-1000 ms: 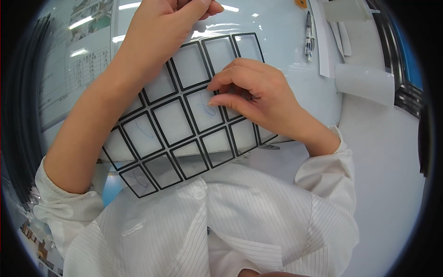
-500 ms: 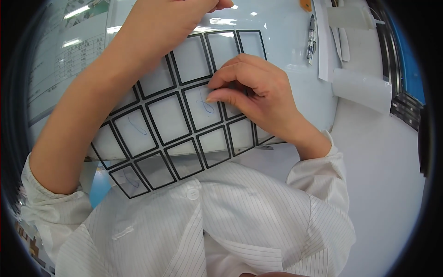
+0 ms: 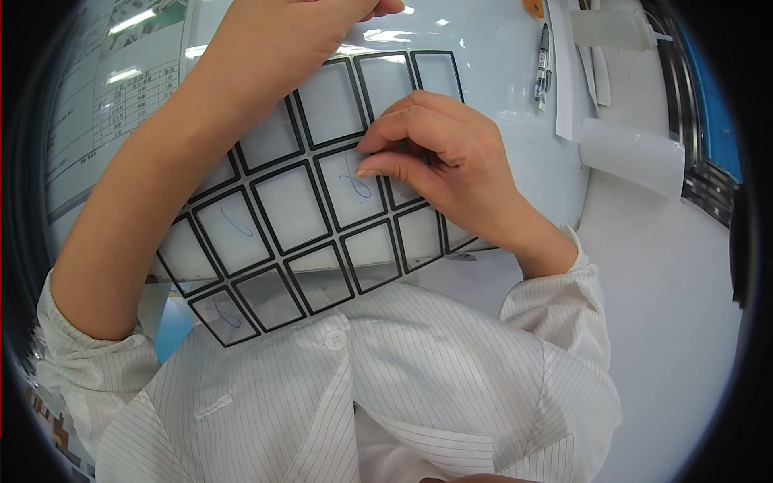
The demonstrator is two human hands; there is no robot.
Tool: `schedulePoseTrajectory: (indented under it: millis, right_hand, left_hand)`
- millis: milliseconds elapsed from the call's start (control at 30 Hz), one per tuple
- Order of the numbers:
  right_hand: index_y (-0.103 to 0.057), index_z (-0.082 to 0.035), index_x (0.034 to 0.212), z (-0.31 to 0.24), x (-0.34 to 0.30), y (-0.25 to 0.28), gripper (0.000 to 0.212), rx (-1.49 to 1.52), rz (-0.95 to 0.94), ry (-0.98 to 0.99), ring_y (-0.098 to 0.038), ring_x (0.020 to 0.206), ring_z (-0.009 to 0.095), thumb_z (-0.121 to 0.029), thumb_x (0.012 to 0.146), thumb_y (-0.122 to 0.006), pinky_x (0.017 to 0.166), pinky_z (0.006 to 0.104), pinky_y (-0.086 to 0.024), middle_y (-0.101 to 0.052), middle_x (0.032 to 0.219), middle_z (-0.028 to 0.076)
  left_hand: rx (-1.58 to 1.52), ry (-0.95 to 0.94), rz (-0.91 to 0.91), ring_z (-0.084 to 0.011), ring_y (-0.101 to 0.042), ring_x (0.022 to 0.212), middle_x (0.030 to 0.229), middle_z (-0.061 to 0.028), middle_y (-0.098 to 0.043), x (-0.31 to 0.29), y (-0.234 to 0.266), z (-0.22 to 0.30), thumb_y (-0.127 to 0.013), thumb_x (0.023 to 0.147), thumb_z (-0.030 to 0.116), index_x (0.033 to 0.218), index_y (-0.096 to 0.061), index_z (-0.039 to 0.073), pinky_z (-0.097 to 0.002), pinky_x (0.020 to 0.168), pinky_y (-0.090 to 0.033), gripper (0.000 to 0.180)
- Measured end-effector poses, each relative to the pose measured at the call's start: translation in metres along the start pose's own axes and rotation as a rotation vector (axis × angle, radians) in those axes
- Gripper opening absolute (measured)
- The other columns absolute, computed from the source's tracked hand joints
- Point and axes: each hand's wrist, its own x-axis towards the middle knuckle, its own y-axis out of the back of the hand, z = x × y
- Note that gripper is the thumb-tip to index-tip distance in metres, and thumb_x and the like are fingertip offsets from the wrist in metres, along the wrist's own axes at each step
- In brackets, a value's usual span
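Observation:
A clear sheet (image 3: 290, 208) bearing rows of black rectangular frames lies slantwise across the table's near edge, its near corner overhanging toward my shirt. Blue pen scribbles mark several of the cells. Over the right part of the sheet is my right hand (image 3: 451, 157), fingers curled, with a small gap between thumb tip and index tip beside a scribbled cell. Nothing shows in that gap; the inside of the palm is hidden. My left hand (image 3: 322, 24) reaches across the sheet's far left part, and the picture's upper edge cuts off most of its fingers. Its forearm covers some cells.
The pale glossy table (image 3: 515, 161) has a printed table chart (image 3: 137, 105) under its surface at the left. A pen (image 3: 543, 68) lies at the far right near an orange object (image 3: 533, 8). Beyond are white papers (image 3: 566, 88) and a curled translucent sheet (image 3: 632, 157).
The sheet and both hands appear shifted very slightly left in the picture. The right hand keeps nearly the same pose over the same cells.

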Motion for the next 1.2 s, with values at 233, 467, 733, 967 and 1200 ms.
schedulePoseTrajectory:
  millis: [233, 467, 733, 967, 1200]
  right_hand:
    - [-0.072, -0.005, 0.091, 0.0034, -0.0004, 0.0014, 0.018, -0.008, -0.042, 0.017, -0.066, 0.072, 0.014, -0.006, 0.08, -0.085, 0.061, 0.0259, -0.053, -0.07, 0.088, 0.004]
    - [-0.072, -0.005, 0.092, -0.0026, -0.0013, -0.001, 0.02, 0.097, 0.011, -0.072, -0.063, 0.07, 0.012, -0.009, 0.079, -0.087, 0.059, 0.0244, -0.051, -0.07, 0.09, 0.004]
    - [-0.072, -0.006, 0.092, 0.0044, -0.0012, -0.0003, 0.022, 0.033, -0.029, 0.019, -0.062, 0.071, 0.011, -0.01, 0.078, -0.088, 0.058, 0.0241, -0.049, -0.069, 0.091, 0.003]
    - [-0.072, -0.006, 0.092, 0.0026, -0.0019, -0.0017, 0.022, 0.043, 0.004, -0.012, -0.062, 0.072, 0.012, -0.009, 0.077, -0.088, 0.059, 0.0252, -0.049, -0.069, 0.091, 0.004]
    - [-0.071, -0.006, 0.091, 0.003, -0.0017, -0.0025, 0.023, 0.054, 0.001, 0.007, -0.062, 0.072, 0.013, -0.009, 0.077, -0.089, 0.059, 0.0251, -0.05, -0.068, 0.09, 0.004]
  left_hand:
    - [-0.001, 0.004, -0.008, -0.0095, -0.062, 0.096, 0.105, -0.0078, -0.068, 0.0001, 0.0006, -0.0002, -0.059, 0.103, 0.01, 0.118, -0.062, -0.003, -0.0215, 0.088, -0.05, 0.02]
    - [0.035, -0.009, -0.01, -0.0097, -0.062, 0.096, 0.105, -0.0084, -0.069, 0.0, 0.0013, 0.0023, -0.059, 0.103, 0.01, 0.118, -0.063, -0.003, -0.0216, 0.089, -0.05, 0.02]
    - [0.028, -0.002, -0.007, -0.0097, -0.062, 0.096, 0.104, -0.0085, -0.068, -0.0008, 0.0005, 0.0022, -0.058, 0.103, 0.01, 0.117, -0.062, -0.003, -0.0217, 0.088, -0.05, 0.02]
    - [0.022, 0.03, -0.006, -0.0093, -0.061, 0.094, 0.104, -0.0081, -0.068, -0.0008, 0.0006, 0.0041, -0.058, 0.103, 0.01, 0.118, -0.062, -0.003, -0.0209, 0.087, -0.049, 0.021]
    - [0.014, 0.02, -0.002, -0.0089, -0.06, 0.094, 0.104, -0.0079, -0.067, -0.0026, 0.0015, 0.0021, -0.058, 0.103, 0.01, 0.117, -0.062, -0.003, -0.0209, 0.087, -0.049, 0.02]
